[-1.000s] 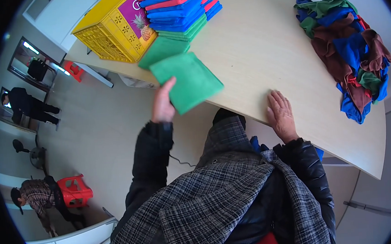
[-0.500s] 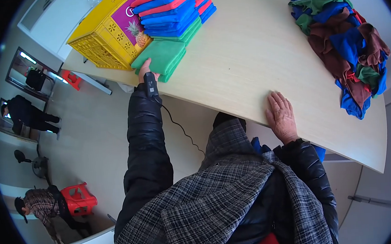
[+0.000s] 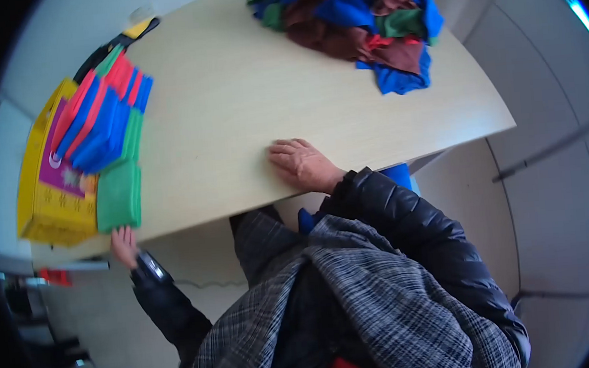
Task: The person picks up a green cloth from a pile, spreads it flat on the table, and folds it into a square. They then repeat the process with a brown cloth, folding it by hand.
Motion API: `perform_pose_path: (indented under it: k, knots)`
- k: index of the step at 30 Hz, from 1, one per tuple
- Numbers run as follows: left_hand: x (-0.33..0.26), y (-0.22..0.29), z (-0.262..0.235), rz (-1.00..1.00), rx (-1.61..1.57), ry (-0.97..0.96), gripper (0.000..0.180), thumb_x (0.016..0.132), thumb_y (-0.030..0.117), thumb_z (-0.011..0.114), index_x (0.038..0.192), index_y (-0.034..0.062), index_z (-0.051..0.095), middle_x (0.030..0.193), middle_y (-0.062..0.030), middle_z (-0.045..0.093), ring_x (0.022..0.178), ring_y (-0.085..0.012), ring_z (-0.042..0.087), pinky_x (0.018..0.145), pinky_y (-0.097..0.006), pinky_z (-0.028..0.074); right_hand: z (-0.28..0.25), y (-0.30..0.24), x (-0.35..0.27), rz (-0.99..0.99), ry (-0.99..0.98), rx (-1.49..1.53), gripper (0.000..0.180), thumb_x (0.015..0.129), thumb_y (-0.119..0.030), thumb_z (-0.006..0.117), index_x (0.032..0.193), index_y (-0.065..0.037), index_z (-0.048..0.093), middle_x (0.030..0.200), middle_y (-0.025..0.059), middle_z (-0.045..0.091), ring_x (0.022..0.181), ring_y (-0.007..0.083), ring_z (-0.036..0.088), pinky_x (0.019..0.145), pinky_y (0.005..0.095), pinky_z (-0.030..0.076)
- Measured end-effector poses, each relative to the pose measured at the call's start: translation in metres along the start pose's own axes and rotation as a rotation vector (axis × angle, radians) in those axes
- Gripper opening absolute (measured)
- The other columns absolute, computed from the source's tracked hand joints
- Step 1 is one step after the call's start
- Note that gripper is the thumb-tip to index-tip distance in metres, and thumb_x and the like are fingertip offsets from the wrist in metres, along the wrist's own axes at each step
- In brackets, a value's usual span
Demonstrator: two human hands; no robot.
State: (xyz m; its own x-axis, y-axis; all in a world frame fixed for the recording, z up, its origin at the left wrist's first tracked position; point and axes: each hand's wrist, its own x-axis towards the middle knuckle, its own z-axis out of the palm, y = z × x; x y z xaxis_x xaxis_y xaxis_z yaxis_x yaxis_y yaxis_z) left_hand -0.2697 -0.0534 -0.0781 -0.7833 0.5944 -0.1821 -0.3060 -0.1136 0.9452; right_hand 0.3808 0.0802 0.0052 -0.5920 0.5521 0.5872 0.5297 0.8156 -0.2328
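- Work surface: one pale wood-grain table (image 3: 205,108), extending across the upper half of the view.
- Background, right: pale panelling (image 3: 546,129), beyond the table's right end.
- Loose cloths: one heap (image 3: 324,33) at the far side of the table, in brown, blue, green and red. Pieces overlap; individual count cannot be told.
- Crate: one, yellow (image 3: 54,210), at the table's left end, with a purple panel facing the stacks.
- Folded cloths, mixed: two stacks beside the crate, one front stack (image 3: 100,130) and one rear stack (image 3: 128,90). Each shows red and blue layers above green; blur prevents a layer count.
- Folded cloths, green: one stack (image 3: 119,198), near the front table edge, right of the crate.
- Hands: two.
 - Right hand (image 3: 303,166): palm down on the tabletop, fingers relaxed, grip released.
 - Left hand (image 3: 125,247): at the front edge below the green stack, fingers extended, grip released; fingertip contact with the cloth cannot be confirmed.
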Motion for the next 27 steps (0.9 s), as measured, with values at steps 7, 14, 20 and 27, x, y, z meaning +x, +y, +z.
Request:
perform_pose_path:
  k: [7, 14, 20, 27]
  knots:
    - [-0.231, -0.054, 0.206, 0.394, 0.266, -0.298, 0.007, 0.099, 0.009, 0.057, 0.103, 0.0057, 0.062, 0.083, 0.0026, 0.056, 0.07, -0.0058, 0.048, 0.063, -0.022, 0.043, -0.082, 0.097, -0.002, 0.608, -0.082, 0.198, 0.022, 0.094, -0.018, 0.061, 0.105, -0.002, 0.071, 0.095, 0.013, 0.073, 0.081, 0.024, 0.07, 0.079, 0.0347, 0.056]
    - [-0.274, -0.081, 0.286, 0.798, 0.736, -0.444, 0.003, 0.092, 0.006, 0.062, 0.09, 0.0047, 0.063, 0.083, -0.003, 0.061, 0.07, -0.0181, 0.057, 0.062, -0.032, 0.046, -0.179, 0.276, 0.001, 0.799, 0.503, 0.368, 0.017, 0.089, -0.013, 0.067, 0.097, 0.002, 0.07, 0.084, 0.0063, 0.07, 0.072, 0.0155, 0.066, 0.064, 0.0285, 0.053]
    - [-0.291, -0.065, 0.304, 0.93, 0.948, -0.4, 0.002, 0.089, 0.005, 0.063, 0.087, 0.0054, 0.063, 0.082, -0.0108, 0.06, 0.07, -0.0295, 0.059, 0.062, -0.038, 0.047, -0.241, 0.336, 0.059, 0.857, 0.755, 0.374, 0.023, 0.089, -0.023, 0.071, 0.094, 0.0, 0.071, 0.081, 0.0059, 0.069, 0.067, 0.0141, 0.064, 0.057, 0.029, 0.049]
    - [-0.294, -0.061, 0.31, 0.892, 0.989, -0.374, 0.002, 0.088, 0.005, 0.063, 0.087, 0.0057, 0.061, 0.08, -0.0098, 0.058, 0.07, -0.0289, 0.058, 0.061, -0.04, 0.046, -0.235, 0.367, 0.134, 0.939, 0.691, 0.088, 0.035, 0.081, -0.028, 0.072, 0.101, 0.0, 0.073, 0.085, 0.0135, 0.073, 0.082, 0.0257, 0.071, 0.075, 0.0376, 0.054]
